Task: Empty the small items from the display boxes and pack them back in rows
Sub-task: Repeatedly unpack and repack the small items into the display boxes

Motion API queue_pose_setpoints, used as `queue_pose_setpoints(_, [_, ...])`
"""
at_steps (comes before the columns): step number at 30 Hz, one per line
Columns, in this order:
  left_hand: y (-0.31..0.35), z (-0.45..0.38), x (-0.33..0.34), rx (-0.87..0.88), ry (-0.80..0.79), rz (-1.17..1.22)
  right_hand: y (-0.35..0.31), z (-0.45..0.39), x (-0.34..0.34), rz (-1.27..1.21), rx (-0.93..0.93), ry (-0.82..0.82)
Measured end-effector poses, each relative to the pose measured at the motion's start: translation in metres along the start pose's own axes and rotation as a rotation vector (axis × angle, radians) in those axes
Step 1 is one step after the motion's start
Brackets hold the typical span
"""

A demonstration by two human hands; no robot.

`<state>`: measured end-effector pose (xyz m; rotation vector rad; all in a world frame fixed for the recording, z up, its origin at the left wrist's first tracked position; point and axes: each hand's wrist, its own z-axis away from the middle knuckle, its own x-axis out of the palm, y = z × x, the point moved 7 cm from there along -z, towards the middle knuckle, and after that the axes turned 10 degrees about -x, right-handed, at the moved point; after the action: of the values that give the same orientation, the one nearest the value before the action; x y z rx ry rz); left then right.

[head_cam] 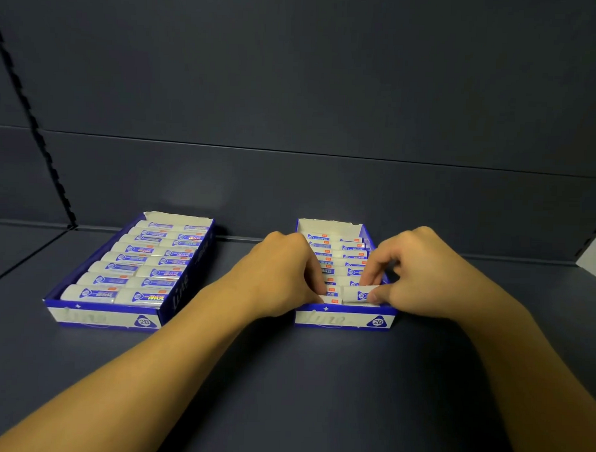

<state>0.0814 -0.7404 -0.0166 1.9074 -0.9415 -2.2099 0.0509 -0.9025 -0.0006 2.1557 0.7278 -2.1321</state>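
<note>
Both bare forearms reach forward from the lower corners and converge. The left hand (285, 271) lies knuckles up, its fingers curled downward with the tips hidden. The right hand (413, 270) is arched, its fingers (372, 274) bent down and thumb pressed inward.

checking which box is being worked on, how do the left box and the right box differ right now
The left box sits untouched, apart from both hands; the right box has the left hand and right hand reaching into it. The left box lies angled on the shelf; the right box faces squarely forward. The right hand pinches an eraser in the right box's front row. Both are blue and white, marked 2B, and hold rows of erasers.
</note>
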Motion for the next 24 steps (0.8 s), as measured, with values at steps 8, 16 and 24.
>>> queue_pose_setpoints(8, [-0.001, -0.002, 0.002, 0.004, -0.033, 0.004, -0.002, -0.003, 0.006, 0.019, 0.023, -0.074])
queue_pose_setpoints(16, [-0.003, -0.005, 0.004, 0.042, -0.037, 0.014, -0.007, -0.003, 0.01, 0.01, 0.037, -0.122])
queue_pose_setpoints(24, [-0.005, -0.008, 0.005, 0.076, -0.044, 0.006, -0.006, -0.002, 0.01, -0.027, 0.046, -0.134])
